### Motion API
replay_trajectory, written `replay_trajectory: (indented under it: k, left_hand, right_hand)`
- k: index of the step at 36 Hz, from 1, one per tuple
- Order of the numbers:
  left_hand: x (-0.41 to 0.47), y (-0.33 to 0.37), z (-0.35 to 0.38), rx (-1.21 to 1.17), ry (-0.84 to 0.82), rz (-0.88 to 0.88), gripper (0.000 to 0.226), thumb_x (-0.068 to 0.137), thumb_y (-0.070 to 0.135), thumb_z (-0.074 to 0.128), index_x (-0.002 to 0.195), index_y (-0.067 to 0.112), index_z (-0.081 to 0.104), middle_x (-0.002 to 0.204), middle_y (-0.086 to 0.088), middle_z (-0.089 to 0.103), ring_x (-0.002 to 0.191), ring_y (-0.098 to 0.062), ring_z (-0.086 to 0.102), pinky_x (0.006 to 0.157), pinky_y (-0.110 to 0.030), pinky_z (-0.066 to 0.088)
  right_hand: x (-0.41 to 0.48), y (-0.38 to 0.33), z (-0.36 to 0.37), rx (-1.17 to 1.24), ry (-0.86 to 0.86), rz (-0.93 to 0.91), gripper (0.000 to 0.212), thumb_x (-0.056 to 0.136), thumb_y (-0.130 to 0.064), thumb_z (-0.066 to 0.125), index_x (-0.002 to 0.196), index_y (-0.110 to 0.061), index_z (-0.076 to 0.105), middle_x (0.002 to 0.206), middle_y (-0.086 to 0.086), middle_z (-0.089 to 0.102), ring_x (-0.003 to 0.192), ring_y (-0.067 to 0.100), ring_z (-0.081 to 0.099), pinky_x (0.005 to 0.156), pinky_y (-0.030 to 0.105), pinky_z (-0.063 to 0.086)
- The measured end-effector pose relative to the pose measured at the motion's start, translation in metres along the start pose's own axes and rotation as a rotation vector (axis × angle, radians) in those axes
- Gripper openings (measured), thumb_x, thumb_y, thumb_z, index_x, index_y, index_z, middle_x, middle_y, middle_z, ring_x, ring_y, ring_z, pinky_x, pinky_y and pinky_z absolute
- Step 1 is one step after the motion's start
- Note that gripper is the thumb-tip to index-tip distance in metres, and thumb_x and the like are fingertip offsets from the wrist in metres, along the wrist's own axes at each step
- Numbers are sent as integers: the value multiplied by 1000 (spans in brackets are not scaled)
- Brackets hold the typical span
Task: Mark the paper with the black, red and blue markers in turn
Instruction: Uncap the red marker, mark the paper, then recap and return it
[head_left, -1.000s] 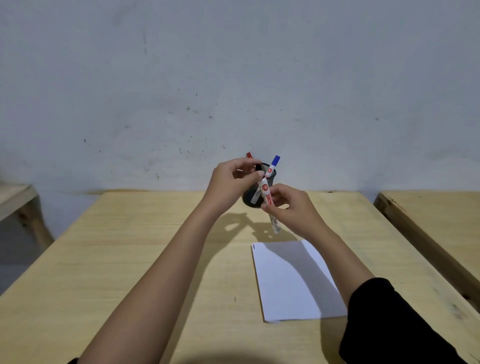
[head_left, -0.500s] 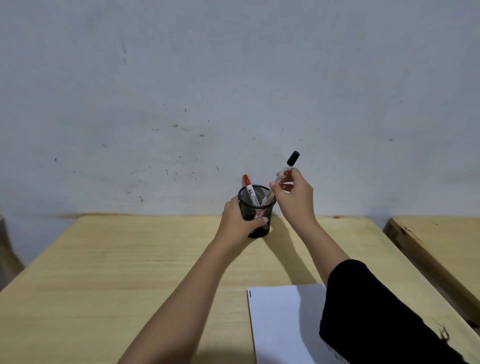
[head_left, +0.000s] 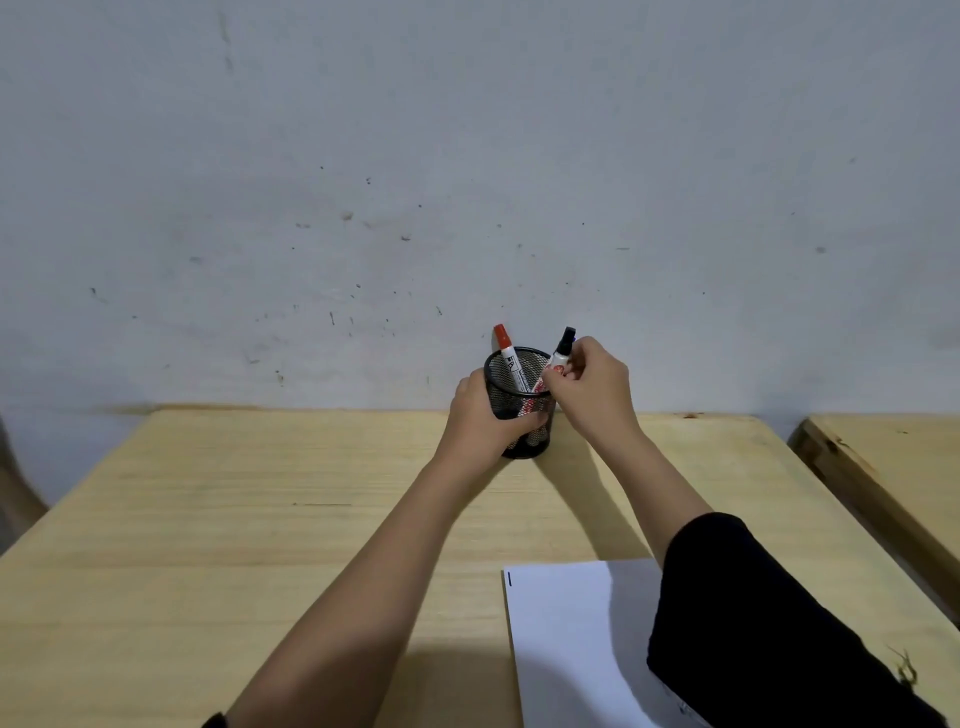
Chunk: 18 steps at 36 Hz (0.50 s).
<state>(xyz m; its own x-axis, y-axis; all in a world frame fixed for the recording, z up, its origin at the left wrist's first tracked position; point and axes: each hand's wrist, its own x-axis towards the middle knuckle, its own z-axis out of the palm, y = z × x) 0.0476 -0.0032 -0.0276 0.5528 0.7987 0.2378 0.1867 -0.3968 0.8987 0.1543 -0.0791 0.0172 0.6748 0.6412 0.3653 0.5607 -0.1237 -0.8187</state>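
Observation:
A black mesh pen cup (head_left: 509, 371) stands at the far edge of the wooden table (head_left: 260, 519). My left hand (head_left: 485, 415) is wrapped around its side. A red-capped marker (head_left: 506, 353) leans inside it. My right hand (head_left: 589, 387) pinches the black-capped marker (head_left: 562, 347), whose lower end sits inside the cup. A trace of blue shows behind the black cap; the blue marker is otherwise hidden. The white paper (head_left: 571, 639) lies near me on the right, with a short dark line at its top left corner; my right sleeve covers part of it.
A stained grey wall (head_left: 467, 182) rises right behind the table. A second wooden table (head_left: 883, 467) stands to the right across a narrow gap. My black sleeve (head_left: 769, 634) fills the lower right.
My right hand has lowered the black-capped marker into the cup. My left hand keeps its hold on the cup. One second ago both hands held a marker above the paper.

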Motion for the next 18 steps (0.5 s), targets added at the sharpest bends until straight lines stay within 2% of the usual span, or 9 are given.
replay_trajectory:
  k: [4, 8, 11, 14, 18]
  left_hand:
    - [0, 1, 0, -5, 2, 0, 68, 53, 47, 77, 112, 19, 56, 113, -1, 58, 109, -17, 56, 92, -38, 50]
    - [2, -1, 1, 5, 6, 4, 60, 62, 32, 81, 113, 16, 54, 115, -3, 56, 109, -18, 55, 92, -35, 48]
    - [2, -2, 1, -8, 1, 9, 62, 59, 37, 80, 113, 19, 55, 114, -1, 57, 109, -16, 55, 93, -36, 49]
    - [3, -3, 2, -5, 7, 17, 61, 61, 38, 81, 113, 19, 55, 113, -1, 58, 109, -17, 54, 92, -36, 48]
    - [1, -3, 0, -45, -8, 5, 55, 65, 32, 82, 111, 23, 53, 115, 0, 54, 107, -13, 53, 86, -28, 47]
  right_hand:
    - [2, 0, 4, 14, 32, 43, 11, 75, -7, 59, 83, -8, 51, 76, 6, 55, 78, 23, 51, 67, 30, 38]
    - [5, 3, 7, 51, 49, 86, 20, 76, -8, 60, 93, -8, 50, 87, 6, 54, 92, 27, 53, 69, 25, 36]
    - [3, -2, 6, 31, 143, -16, 30, 76, -5, 61, 103, -6, 48, 101, 5, 44, 88, 19, 47, 66, 14, 35]
    - [-2, -14, 7, 42, 222, -197, 25, 77, -2, 60, 100, -4, 51, 100, 4, 44, 81, 16, 46, 67, 12, 37]
    - [1, -29, 14, -6, 146, -329, 13, 80, -4, 58, 93, -5, 60, 92, 5, 56, 76, 16, 54, 68, 11, 44]
